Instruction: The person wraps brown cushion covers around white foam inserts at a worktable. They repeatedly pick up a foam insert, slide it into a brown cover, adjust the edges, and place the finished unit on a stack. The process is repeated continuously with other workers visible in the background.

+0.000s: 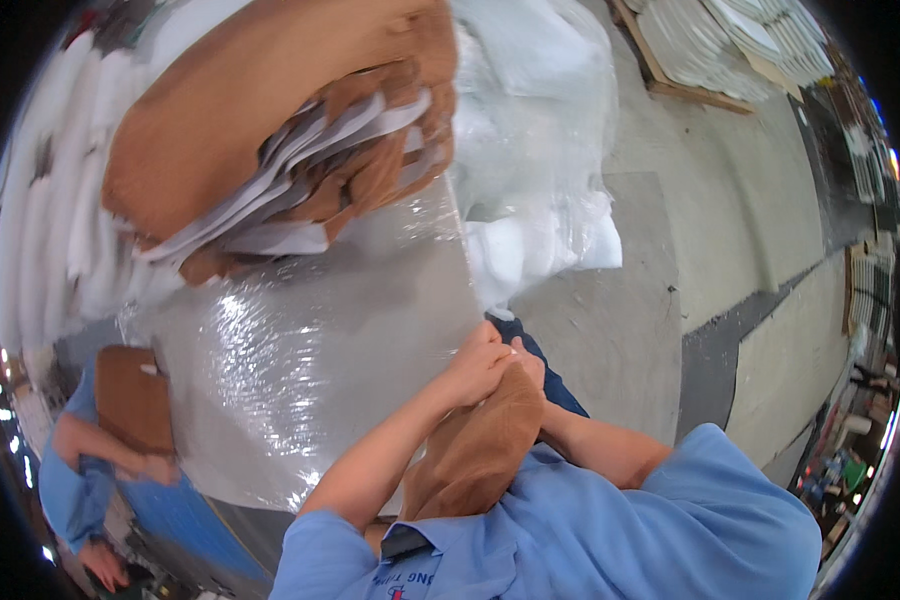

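Note:
A brown fabric cover (478,445) is bunched against my chest, its narrow far end drawn up toward my hands. My left hand (477,366) is closed in a fist at that end. Right beside it, nearly touching, my right hand (530,366) grips the same end with the fingers curled in. What lies inside the cover is hidden. To my left is a table topped with shiny clear film (300,350). On its far part lies a large heap of brown fabric pieces (270,130) with white and grey undersides showing.
At far left, a co-worker in a blue sleeve (70,500) handles a brown padded piece (135,400). White foam pads (65,190) stack behind the table. Film-wrapped white foam (540,130) stands ahead. A wooden pallet (685,85) with white sheets is at the upper right, on grey floor (620,320).

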The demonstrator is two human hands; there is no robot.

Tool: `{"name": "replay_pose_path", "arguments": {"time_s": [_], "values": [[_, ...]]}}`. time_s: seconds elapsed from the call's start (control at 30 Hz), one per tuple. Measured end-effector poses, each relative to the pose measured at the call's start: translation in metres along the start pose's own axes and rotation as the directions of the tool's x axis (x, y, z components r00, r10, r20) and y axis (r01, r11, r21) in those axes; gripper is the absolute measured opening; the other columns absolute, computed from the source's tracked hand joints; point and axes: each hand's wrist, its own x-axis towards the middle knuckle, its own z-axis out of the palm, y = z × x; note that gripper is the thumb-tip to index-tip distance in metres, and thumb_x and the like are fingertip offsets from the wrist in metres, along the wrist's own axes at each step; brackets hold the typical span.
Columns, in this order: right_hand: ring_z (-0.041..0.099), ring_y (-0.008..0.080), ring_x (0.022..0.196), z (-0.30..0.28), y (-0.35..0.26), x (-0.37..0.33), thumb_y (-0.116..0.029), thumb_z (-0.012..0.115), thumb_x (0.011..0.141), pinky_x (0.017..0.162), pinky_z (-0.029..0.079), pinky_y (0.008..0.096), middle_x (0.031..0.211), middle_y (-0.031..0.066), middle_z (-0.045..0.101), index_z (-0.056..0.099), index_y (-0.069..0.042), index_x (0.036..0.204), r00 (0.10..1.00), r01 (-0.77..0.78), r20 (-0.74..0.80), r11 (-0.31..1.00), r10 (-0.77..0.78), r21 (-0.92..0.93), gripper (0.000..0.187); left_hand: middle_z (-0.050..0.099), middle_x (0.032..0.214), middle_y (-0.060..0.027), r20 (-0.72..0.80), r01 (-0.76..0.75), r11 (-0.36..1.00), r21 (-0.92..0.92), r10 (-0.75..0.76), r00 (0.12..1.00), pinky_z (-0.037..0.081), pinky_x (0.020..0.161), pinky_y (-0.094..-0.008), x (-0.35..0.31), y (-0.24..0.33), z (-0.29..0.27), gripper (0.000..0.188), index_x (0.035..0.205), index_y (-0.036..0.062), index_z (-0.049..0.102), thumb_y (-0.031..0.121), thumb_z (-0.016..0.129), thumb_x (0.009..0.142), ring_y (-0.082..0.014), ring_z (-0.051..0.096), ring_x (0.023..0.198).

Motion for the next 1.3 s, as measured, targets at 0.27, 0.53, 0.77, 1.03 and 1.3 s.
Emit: {"name": "replay_pose_path", "arguments": {"time_s": [0.27,0.53,0.77,1.03,1.3], "values": [[0.053,0.0109,0.069,0.008,-0.050,-0.045,-0.045,0.050,0.114,0.065,0.045,0.0322,0.074,0.0003,0.061,0.065,-0.006,0.077,0.981,-0.184,0.103,0.958,0.165,0.218,0.056,0.052,0.123,-0.0113,0.104,0.201,0.964,-0.176,-0.185,0.977,0.043,0.105,-0.0345,-0.038,0.024,-0.023,0.009,0.108,0.0031,0.062,0.011,0.060,0.104,-0.0252,0.053,0.118],[0.057,0.0113,0.083,-0.045,-0.091,-0.039,-0.022,0.059,0.111,0.075,0.050,0.0292,0.089,-0.0023,0.058,0.071,-0.004,0.101,0.937,0.077,0.332,0.990,-0.112,0.119,0.023,0.053,0.124,-0.0153,0.023,0.148,0.989,-0.020,-0.148,0.989,0.044,0.105,-0.0364,-0.037,0.045,-0.022,0.005,0.105,0.0036,0.058,0.006,0.060,0.101,-0.0310,0.055,0.119],[0.063,0.0226,0.103,-0.064,-0.146,-0.011,-0.004,0.065,0.100,0.092,0.052,0.0338,0.106,0.0075,0.059,0.075,-0.007,0.113,0.464,0.581,0.837,0.813,-0.289,-0.041,0.017,0.057,0.123,-0.0192,-0.136,0.145,0.989,0.039,-0.139,0.981,0.046,0.103,-0.0394,-0.045,0.052,-0.006,0.006,0.105,0.0024,0.058,0.003,0.061,0.100,-0.0363,0.059,0.115],[0.064,0.0343,0.102,-0.053,-0.182,0.001,-0.007,0.060,0.101,0.087,0.053,0.0431,0.107,0.0129,0.061,0.063,-0.005,0.107,0.342,0.825,0.920,0.530,-0.193,-0.196,0.007,0.062,0.109,-0.0135,-0.276,0.177,0.984,0.019,-0.165,0.947,0.048,0.098,-0.0365,-0.059,0.042,0.008,0.009,0.105,0.0018,0.063,0.010,0.059,0.103,-0.0289,0.062,0.106],[0.067,0.0294,0.086,-0.046,-0.213,-0.007,-0.020,0.067,0.101,0.078,0.053,0.0400,0.093,0.0144,0.067,0.068,-0.002,0.101,0.507,0.607,0.852,0.647,0.131,-0.461,0.018,0.065,0.106,-0.0114,-0.270,0.413,0.901,-0.133,-0.434,0.859,0.051,0.091,-0.0345,-0.092,0.038,0.005,0.021,0.116,0.0026,0.069,0.018,0.061,0.105,-0.0255,0.064,0.102]]}}
